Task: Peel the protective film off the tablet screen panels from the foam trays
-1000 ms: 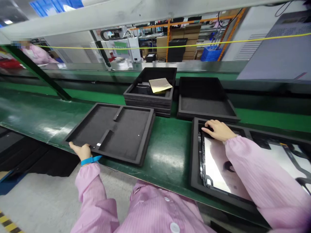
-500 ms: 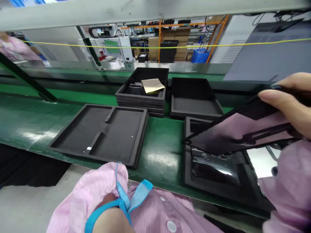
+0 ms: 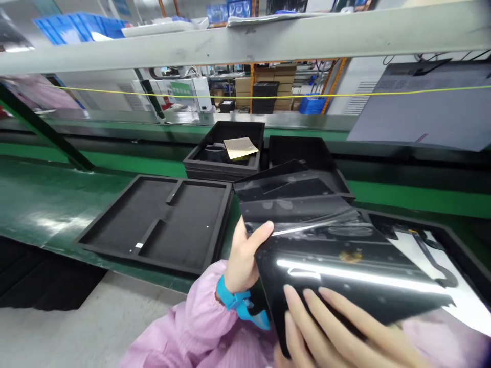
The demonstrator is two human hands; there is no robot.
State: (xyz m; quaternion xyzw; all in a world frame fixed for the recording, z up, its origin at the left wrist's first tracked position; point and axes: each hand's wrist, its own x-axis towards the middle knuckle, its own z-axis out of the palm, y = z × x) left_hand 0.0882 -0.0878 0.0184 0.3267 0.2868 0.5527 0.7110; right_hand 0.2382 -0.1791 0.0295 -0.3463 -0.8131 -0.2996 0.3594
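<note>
Running across the frame from left to lower right is one green conveyor belt. Above it, in the lower centre and right, one glossy black panel is held tilted, clear of the belt.

Four lots of black foam trays lie on the belt:
- One divided tray at centre left, with nothing in it.
- One tray stack at upper centre.
- One far tray just right of the stack.
- One right tray at the right edge, with a pale sheet-like part in it.

Two hands are on the panel. The left hand grips its left edge, thumb over the top face and fingers beneath. The right hand lays its fingers stretched out flat on the near edge. One blue wrist strap circles the left wrist. One yellowish paper lies on the stack.

The panel covers much of the far tray and the right tray's near side. The frame's bottom cuts off the right palm and hides the thumb, so whether that hand clamps the panel cannot be told. The number of layers in the stack is hard to make out.
</note>
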